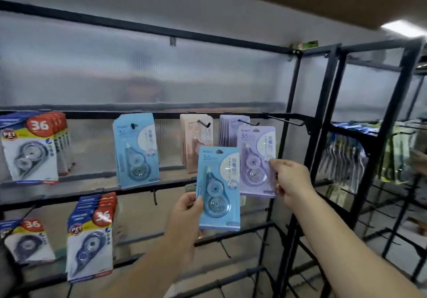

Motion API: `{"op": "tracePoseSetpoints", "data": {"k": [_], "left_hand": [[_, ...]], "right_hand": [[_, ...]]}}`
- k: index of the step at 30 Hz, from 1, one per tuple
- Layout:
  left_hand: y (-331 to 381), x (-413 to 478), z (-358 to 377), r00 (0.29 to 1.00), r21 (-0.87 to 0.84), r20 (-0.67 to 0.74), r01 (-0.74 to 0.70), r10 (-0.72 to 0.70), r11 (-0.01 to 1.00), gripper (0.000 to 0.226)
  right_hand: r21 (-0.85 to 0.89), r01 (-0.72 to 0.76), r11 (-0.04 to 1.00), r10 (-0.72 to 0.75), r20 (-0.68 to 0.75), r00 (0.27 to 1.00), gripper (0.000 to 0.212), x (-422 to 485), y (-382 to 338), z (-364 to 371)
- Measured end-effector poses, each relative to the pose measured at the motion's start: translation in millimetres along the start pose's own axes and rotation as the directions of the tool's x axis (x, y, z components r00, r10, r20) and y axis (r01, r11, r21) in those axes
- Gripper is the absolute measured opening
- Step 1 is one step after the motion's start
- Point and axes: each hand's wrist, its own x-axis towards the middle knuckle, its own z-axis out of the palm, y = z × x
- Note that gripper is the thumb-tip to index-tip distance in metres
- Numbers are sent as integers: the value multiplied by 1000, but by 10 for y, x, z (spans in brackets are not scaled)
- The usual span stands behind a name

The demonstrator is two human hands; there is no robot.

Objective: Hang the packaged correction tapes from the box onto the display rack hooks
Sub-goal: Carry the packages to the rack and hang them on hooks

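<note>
left hand (187, 208): blue pack (218, 189), lower-left edge | right hand (292, 182): purple pack (256, 159), right edge

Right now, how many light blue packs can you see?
2. The hanging pack is on a hook on the rack's middle rail; more may hide behind it. The held pack is in the left hand, in front of the rack.

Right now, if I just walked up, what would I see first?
Two hands in the middle, each holding a packet. The left hand grips a blue packet, and the right hand pinches a purple packet beside it, in front of the black rack. On the left hang red-and-white packets with a big 36.
</note>
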Motion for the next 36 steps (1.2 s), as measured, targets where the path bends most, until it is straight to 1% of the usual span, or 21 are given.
{"op": "tracePoseSetpoints", "data": {"k": [4,7,9,13,17,19,22,25,27,30,31,33,36], "left_hand": [[-11,425,71,999,-62,53,-1,4,998,14],[-23,680,158,998,-78,61,-5,10,997,12],[-36,789,217,998,-83,55,2,3,997,12],[-43,930,290,999,-99,34,8,-5,995,12],[-78,1007,330,1000,-111,9,-17,18,994,13],[-68,1008,356,999,-91,9,-46,47,995,14],[-43,985,402,993,-99,-33,-113,110,989,13],[-30,944,460,989,-121,-67,-140,132,983,12],[-30,914,490,987,-129,-85,-150,140,980,12],[-27,869,513,983,-117,-110,-163,150,980,12],[-29,854,518,980,-112,-122,-169,155,979,12],[-36,821,529,976,-108,-142,-181,165,978,14],[-35,761,531,971,-89,-159,-195,179,977,15]], "right_hand": [[83,7,997,-5,-20,1000,18,322,-88,139],[58,22,998,-20,-45,999,21,497,-61,158],[37,44,998,-42,-40,998,19,537,-11,122],[74,95,993,-95,2,995,14,596,37,47],[67,162,984,-166,60,984,20,709,138,-14],[58,190,980,-194,67,979,22,780,180,-62],[72,225,972,-231,90,969,23,885,210,-137],[-4,268,963,-265,133,955,24,965,244,-183],[-11,278,960,-273,161,948,23,1002,259,-171],[47,241,969,-246,195,950,20,1103,263,-77],[40,246,968,-249,209,946,18,1154,269,-16],[-35,287,957,-273,223,936,15,1297,273,141],[-192,308,932,-273,188,943,22,1545,265,373]]}}
